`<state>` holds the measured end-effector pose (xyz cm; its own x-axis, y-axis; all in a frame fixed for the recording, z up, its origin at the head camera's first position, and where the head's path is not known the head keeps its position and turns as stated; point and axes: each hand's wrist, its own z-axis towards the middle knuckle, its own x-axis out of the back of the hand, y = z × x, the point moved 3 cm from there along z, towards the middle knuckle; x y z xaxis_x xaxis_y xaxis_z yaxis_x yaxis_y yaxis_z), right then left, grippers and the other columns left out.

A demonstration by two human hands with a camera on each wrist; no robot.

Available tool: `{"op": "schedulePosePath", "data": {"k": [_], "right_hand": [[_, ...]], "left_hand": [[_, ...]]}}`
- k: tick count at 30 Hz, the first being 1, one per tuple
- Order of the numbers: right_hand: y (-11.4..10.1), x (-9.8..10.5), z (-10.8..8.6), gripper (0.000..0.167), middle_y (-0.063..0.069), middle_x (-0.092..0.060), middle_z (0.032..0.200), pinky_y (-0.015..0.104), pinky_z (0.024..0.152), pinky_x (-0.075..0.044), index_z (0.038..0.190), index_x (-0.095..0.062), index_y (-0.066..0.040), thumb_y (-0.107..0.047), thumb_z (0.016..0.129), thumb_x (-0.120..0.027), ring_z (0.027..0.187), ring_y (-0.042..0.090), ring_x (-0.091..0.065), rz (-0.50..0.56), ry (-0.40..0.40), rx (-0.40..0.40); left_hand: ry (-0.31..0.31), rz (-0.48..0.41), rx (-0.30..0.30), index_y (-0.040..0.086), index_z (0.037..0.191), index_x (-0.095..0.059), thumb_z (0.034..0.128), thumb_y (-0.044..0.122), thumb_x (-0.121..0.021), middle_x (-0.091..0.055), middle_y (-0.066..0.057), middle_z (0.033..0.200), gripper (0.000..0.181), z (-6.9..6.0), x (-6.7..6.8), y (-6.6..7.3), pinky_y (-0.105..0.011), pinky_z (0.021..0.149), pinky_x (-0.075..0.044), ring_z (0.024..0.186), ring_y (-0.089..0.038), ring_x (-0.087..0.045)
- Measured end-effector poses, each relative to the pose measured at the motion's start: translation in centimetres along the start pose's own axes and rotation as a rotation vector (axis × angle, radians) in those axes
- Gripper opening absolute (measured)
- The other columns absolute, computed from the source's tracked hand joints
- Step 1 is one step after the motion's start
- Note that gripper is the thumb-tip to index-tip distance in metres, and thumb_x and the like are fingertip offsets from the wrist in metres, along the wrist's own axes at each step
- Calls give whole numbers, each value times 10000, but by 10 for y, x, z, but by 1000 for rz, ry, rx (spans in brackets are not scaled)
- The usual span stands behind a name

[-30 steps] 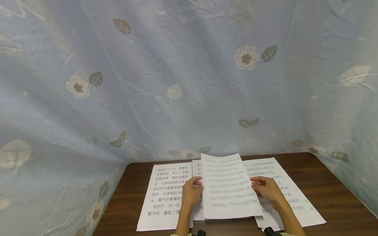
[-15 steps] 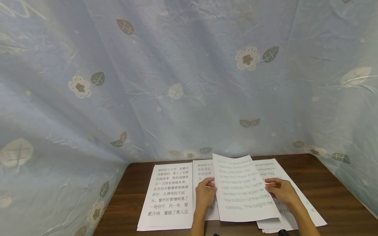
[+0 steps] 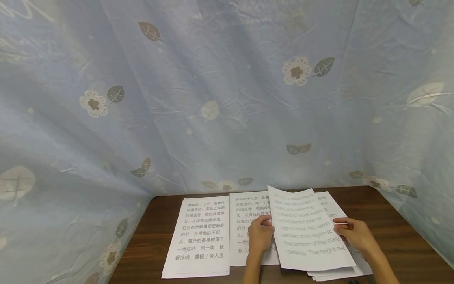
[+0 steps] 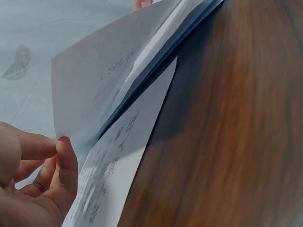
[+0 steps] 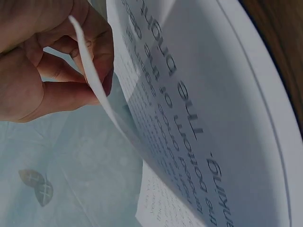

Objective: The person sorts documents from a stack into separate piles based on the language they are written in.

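A white sheet of paper [image 3: 308, 228] printed with English text hangs raised and slightly bowed over the right paper stack [image 3: 362, 269]. My left hand [image 3: 260, 236] pinches its left edge between thumb and finger, a grip the left wrist view shows closely on the sheet's corner [image 4: 102, 75]. At the opposite edge, my right hand [image 3: 356, 237] pinches the paper; in the right wrist view that edge [image 5: 97, 87] curves between thumb and fingers. Below it lies a page with English print [image 5: 236, 104]. The sheet hides most of the right stack and part of the middle stack [image 3: 244, 232].
A further stack with Chinese print [image 3: 198, 236] lies at the left, beside the middle one, which also bears Chinese text. All rest on a dark brown wooden table [image 3: 142, 240]. Pale blue cloth [image 3: 227, 126] with leaves and flowers surrounds the table's back and sides.
Both hands have carried the sheet rightward, from over the middle stack to over the right stack. More of the left and middle stacks now shows.
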<state>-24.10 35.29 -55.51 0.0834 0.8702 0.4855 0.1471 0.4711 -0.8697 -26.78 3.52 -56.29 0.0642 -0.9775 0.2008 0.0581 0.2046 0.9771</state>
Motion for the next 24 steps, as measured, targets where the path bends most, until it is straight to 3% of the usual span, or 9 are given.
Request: {"op": "schedulePosePath", "data": {"k": [12,19,24], "right_hand": [[11,26,-4,496,112,-793,1099,237,703,-574,1432,-551,159,-122,1037,-659,834,38,-646,-40,21,-18],[18,37,-4,539,198,-768,1199,228,715,-558,1459,-537,144,-186,1049,-659,871,36,-636,-95,10,-30],[23,44,-2,554,147,-777,1162,242,706,-550,1464,-531,142,-186,1041,-673,854,50,-641,-82,15,-53]], "left_hand": [[-11,-53,29,41,1213,-772,868,-69,-736,-713,-47,955,364,-3,-30,1,-165,543,-554,651,-57,-649],[-19,-87,31,30,1207,-773,855,-85,-731,-708,-39,926,372,-5,-44,3,-170,523,-550,594,-65,-647],[-11,-92,23,25,1195,-779,844,-100,-738,-694,6,892,375,-6,-53,4,-169,511,-545,578,-49,-645]]}}
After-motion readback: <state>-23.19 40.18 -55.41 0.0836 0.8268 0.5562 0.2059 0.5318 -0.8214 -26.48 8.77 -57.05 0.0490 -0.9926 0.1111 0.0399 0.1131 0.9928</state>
